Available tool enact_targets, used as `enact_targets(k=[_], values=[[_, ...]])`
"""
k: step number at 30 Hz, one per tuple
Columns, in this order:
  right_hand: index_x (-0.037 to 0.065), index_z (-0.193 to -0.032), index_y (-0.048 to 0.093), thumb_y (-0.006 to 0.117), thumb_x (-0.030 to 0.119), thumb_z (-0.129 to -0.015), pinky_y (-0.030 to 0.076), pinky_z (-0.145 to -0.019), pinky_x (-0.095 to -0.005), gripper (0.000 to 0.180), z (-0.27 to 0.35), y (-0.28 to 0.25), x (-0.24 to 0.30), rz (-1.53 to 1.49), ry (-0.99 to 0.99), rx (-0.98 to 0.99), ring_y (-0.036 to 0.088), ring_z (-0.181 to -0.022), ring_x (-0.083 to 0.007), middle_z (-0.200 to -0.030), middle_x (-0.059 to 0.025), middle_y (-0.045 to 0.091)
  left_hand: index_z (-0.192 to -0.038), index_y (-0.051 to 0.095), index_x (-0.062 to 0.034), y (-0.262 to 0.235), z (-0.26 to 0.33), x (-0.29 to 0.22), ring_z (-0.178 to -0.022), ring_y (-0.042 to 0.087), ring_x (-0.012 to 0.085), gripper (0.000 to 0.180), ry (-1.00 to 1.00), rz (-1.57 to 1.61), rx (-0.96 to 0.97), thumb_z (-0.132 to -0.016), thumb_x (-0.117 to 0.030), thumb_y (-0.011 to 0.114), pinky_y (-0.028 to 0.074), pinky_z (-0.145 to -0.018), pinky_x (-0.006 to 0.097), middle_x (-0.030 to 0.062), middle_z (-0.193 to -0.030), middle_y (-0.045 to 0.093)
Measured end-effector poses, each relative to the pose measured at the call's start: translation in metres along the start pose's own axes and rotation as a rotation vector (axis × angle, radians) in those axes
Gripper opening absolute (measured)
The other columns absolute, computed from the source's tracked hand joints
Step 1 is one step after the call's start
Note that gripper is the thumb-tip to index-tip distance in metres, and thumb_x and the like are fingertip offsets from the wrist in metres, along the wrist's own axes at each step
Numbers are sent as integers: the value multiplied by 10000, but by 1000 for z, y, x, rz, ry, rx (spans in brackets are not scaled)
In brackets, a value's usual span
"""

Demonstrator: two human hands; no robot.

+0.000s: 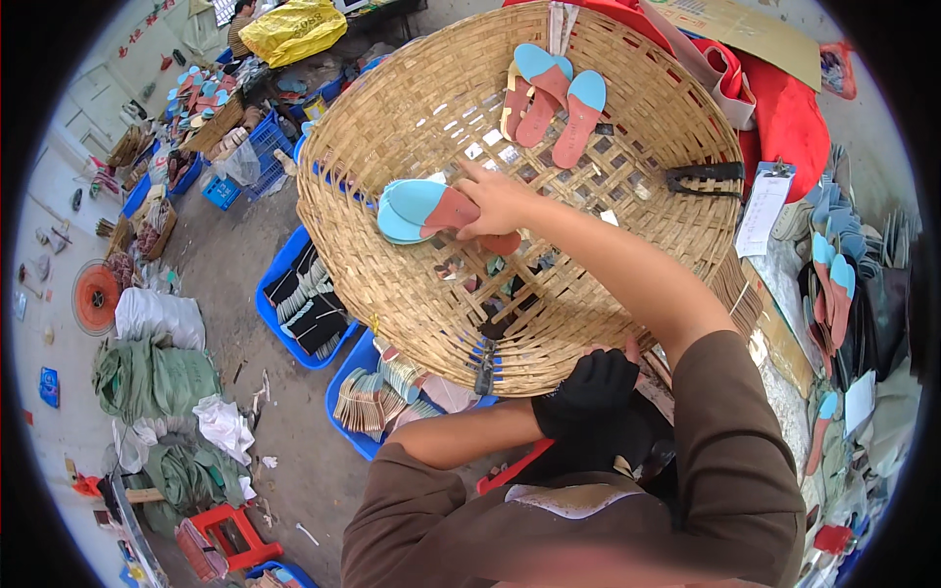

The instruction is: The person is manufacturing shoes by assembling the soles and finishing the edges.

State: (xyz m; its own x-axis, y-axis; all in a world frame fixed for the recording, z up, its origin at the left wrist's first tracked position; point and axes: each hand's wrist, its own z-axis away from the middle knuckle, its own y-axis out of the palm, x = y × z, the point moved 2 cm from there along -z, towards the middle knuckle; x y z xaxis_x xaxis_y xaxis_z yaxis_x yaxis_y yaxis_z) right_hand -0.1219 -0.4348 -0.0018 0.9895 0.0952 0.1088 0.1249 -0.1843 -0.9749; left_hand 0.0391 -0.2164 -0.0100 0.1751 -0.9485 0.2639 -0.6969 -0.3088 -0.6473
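Observation:
A large woven bamboo basket (377,118) tilts in front of me. Inside it, my right hand (495,204) is bare and pinches a small stack of insoles (417,210), pale blue at one end and reddish brown at the other. Farther back lie several loose insoles (580,118) of the same colours, beside a paler strapped piece. My left hand (586,394), in a black glove, is curled at the near rim. Whatever its fingers close on is hidden from me.
Blue crates (265,294) of stacked strips stand left of the basket, with a red stool (235,539) and green sacks (147,377) beyond. On the right are a clipboard (767,211), red cloth (789,127) and more insoles (838,294). Another person (238,29) is at far left.

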Motion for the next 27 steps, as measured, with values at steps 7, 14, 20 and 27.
enact_targets(k=[7,14,20,27], values=[[72,-1409,464,868,496,-638,370,-1103,-498,968,-6,-10,7,-224,133,103,496,-1290,-373,-1357,-211,524,-1202,675,-3,-1,8,3,-724,569,169,478,12,15,-20,-1006,-411,520,407,-643,273,19,-717,490],[81,-1273,589,900,431,-600,475,-973,-453,820,6,-11,30,-191,175,184,560,-1173,-358,-1284,-179,554,-1198,667,20,-3,-8,11,-686,520,160,413,12,18,21,-981,-305,533,398,-632,285,24,-727,494],[66,-1242,617,871,329,-674,544,-808,-443,675,17,-93,24,-222,79,180,695,-930,-336,-1008,-176,706,-1213,647,39,-5,-3,0,-725,545,171,421,56,-80,68,-868,-187,560,412,-661,277,35,-742,509],[-8,-1283,627,802,585,-764,541,-915,-357,808,37,-101,-133,-900,554,-304,690,-1032,-236,-1130,-148,710,-1222,655,2,2,19,-10,-764,581,183,387,47,-116,66,-874,-138,559,444,-717,275,47,-761,537]])
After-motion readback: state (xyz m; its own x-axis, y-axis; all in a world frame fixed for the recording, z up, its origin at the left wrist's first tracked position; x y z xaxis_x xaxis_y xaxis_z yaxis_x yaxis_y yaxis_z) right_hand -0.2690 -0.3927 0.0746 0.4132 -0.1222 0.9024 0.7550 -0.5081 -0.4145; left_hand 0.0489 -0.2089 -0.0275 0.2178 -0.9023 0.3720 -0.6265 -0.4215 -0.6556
